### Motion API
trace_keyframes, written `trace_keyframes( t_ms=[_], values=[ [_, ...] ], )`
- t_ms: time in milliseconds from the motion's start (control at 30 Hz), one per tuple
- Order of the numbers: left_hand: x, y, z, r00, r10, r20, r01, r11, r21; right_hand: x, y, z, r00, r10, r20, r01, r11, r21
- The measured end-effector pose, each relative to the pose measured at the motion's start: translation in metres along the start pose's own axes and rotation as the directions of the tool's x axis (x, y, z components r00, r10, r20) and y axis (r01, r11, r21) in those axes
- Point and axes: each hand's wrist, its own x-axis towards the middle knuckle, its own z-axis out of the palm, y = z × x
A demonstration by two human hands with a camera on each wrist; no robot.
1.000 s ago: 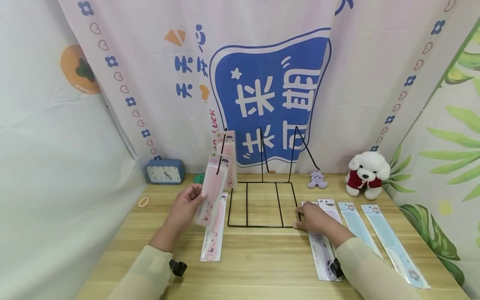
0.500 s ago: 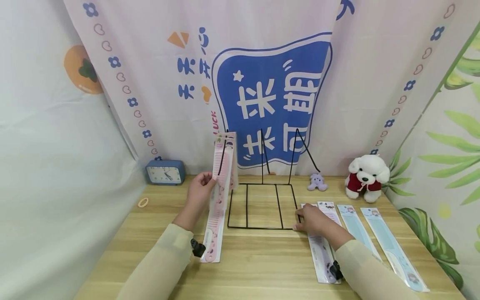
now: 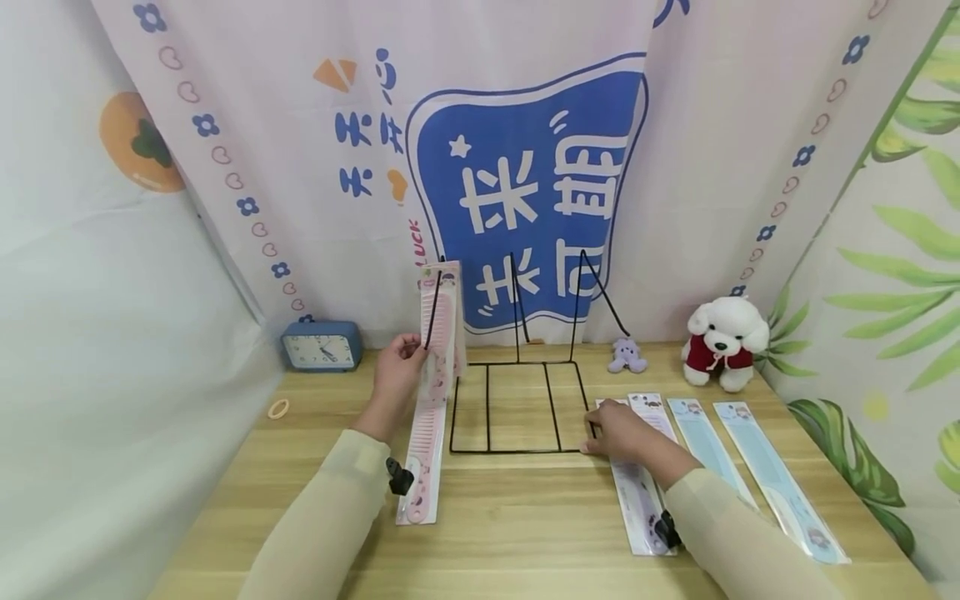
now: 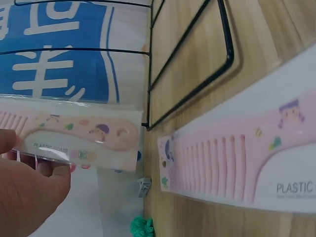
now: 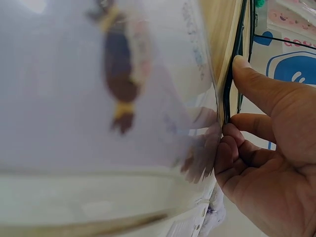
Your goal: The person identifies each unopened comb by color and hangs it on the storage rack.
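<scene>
My left hand [image 3: 399, 371] pinches the edge of a pink comb in a clear pack [image 4: 89, 133]. The pack's top is on the left prong of a black wire rack [image 3: 517, 452], in front of another pink pack hanging behind. Below it, a further packaged pink comb [image 3: 420, 492] lies on the table. At the rack's right side, my right hand [image 3: 624, 433] grips the base wire between thumb and fingers, as the right wrist view shows. Under that forearm lie packaged purple combs [image 3: 636, 504], partly covered; one pack [image 5: 123, 64] fills the right wrist view, blurred.
Two packaged blue combs [image 3: 780, 483] lie at the right. Along the back stand a blue clock [image 3: 322, 347], a small purple toy [image 3: 627, 356] and a white plush dog [image 3: 726, 343]. A small beige ring [image 3: 278, 409] lies at the left.
My left hand has moved right and back with the pink comb pack, which slid farther along the left prong towards the pack behind. My right hand stays on the rack.
</scene>
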Motion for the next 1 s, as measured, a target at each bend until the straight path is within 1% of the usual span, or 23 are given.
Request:
trace_keyframes(
  t_ms=[133,300,533,733,900,1000],
  values=[
    [0.006,-0.003,0.002,1.0,-0.019,0.024,0.018,1.0,0.025,0.001,0.001,-0.001,1.0,-0.01,0.001,0.01,1.0,-0.001],
    [0.011,-0.008,0.005,0.999,-0.033,0.028,0.032,0.999,0.02,0.0,0.0,0.0,1.0,-0.006,0.006,0.006,1.0,0.004],
    [0.012,-0.007,0.009,1.0,-0.011,0.026,0.01,1.0,0.028,0.0,-0.001,-0.002,1.0,0.001,0.006,-0.001,1.0,0.001],
    [0.013,-0.012,0.01,1.0,0.01,0.012,-0.01,1.0,0.021,0.003,0.001,-0.004,1.0,0.0,0.007,0.0,1.0,-0.015],
    [0.012,-0.018,0.008,1.0,0.027,0.003,-0.027,0.998,0.065,0.003,0.001,-0.002,1.0,0.006,0.008,-0.006,1.0,0.002],
    [0.012,-0.021,0.007,0.999,0.031,0.01,-0.032,0.996,0.089,0.002,0.001,0.001,1.0,0.016,0.009,-0.016,1.0,0.015]
  ],
)
